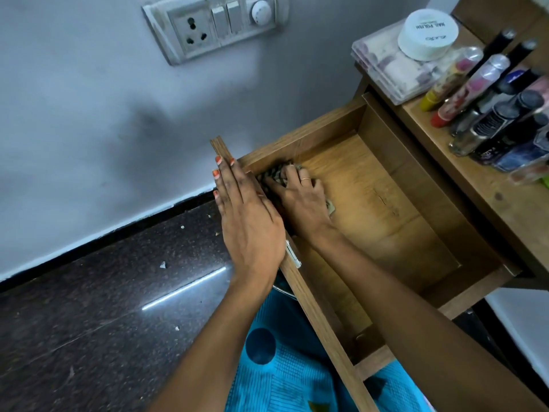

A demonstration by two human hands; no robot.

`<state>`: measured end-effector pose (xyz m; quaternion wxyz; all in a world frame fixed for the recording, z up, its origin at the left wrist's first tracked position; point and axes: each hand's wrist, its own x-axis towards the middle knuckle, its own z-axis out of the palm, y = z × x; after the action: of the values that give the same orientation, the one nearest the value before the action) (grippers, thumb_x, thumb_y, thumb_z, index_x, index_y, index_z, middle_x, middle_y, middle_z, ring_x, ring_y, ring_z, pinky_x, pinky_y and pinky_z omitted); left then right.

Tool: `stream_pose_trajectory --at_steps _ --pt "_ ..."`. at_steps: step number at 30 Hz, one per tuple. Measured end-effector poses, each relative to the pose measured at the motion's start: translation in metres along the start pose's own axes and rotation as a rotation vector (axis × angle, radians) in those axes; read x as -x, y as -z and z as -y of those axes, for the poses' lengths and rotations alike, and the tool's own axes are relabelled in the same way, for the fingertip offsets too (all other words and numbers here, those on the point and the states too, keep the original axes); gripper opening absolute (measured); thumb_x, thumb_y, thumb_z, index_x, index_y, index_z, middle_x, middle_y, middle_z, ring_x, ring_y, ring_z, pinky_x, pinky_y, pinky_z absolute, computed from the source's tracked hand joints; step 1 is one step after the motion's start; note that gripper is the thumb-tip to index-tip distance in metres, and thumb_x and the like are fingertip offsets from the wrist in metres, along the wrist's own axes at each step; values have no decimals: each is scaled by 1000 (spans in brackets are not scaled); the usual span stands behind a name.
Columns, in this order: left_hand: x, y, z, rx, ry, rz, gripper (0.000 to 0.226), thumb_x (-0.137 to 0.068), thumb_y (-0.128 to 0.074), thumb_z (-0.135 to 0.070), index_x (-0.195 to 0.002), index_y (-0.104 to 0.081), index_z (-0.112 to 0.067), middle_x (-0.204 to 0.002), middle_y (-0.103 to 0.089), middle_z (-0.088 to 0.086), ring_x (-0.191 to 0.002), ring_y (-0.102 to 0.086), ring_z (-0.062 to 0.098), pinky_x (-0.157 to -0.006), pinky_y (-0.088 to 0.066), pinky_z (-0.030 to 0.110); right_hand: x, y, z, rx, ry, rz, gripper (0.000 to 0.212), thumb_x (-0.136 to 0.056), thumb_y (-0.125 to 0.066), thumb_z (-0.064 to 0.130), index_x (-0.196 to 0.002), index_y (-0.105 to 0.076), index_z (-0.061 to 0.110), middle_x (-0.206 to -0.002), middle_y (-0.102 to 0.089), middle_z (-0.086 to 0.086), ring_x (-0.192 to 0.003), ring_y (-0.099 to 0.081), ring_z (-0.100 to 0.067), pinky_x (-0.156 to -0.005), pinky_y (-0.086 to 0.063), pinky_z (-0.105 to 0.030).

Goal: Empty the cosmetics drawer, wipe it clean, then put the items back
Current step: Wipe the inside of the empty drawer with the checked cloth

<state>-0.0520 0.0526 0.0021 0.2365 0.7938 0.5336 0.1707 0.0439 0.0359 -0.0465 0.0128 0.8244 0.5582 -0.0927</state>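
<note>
The wooden drawer (386, 203) is pulled out and its floor is bare of cosmetics. My right hand (300, 197) is inside it, pressing a dark checked cloth (274, 176) into the far left corner. My left hand (246, 221) lies flat along the drawer's front panel (320, 316), fingers straight, with orange nails. On the table top (481, 179) to the right stand several cosmetic bottles and tubes (487, 111), a clear plastic box (386, 69) and a white nail polish jar (427, 34) on top of it.
A grey wall with a switchboard and socket (214, 25) is behind the drawer. Dark speckled stone floor (104, 322) lies at the left with small bits of debris. My blue patterned garment (297, 367) shows under the drawer front.
</note>
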Motion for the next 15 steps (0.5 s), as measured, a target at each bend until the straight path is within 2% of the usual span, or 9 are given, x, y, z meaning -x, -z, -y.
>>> stream_pose_trajectory --at_steps 3,5,10,15 --pt "0 1 2 1 -9 3 58 -95 -28 -12 -146 -1 -8 -156 6 6 -143 7 17 -114 7 24 -3 2 -6 14 -28 -26 49 -95 -45 26 -140 -29 34 -142 -27 -10 -124 -31 -29 -94 -35 -45" --pt "0 1 2 7 -18 2 59 -94 -29 -11 -146 0 -9 -156 6 6 -143 7 17 -114 8 24 -6 5 -18 10 -70 -9 46 -96 -40 28 -141 -29 33 -142 -26 -11 -124 -31 -30 -95 -34 -45" --pt "0 1 2 23 -25 2 59 -95 -29 -11 -146 1 -9 -155 7 5 -140 11 10 -114 8 24 -13 12 -57 20 -239 -62 44 -98 -36 31 -141 -31 30 -141 -28 -14 -121 -34 -32 -96 -36 -41" --pt "1 0 2 28 -22 4 59 -92 -23 -15 -145 2 -8 -155 8 6 -140 12 11 -115 8 26 -22 17 -77 -16 -452 -59 46 -99 -37 21 -144 -27 22 -149 -14 -19 -128 -28 -38 -96 -41 -41"
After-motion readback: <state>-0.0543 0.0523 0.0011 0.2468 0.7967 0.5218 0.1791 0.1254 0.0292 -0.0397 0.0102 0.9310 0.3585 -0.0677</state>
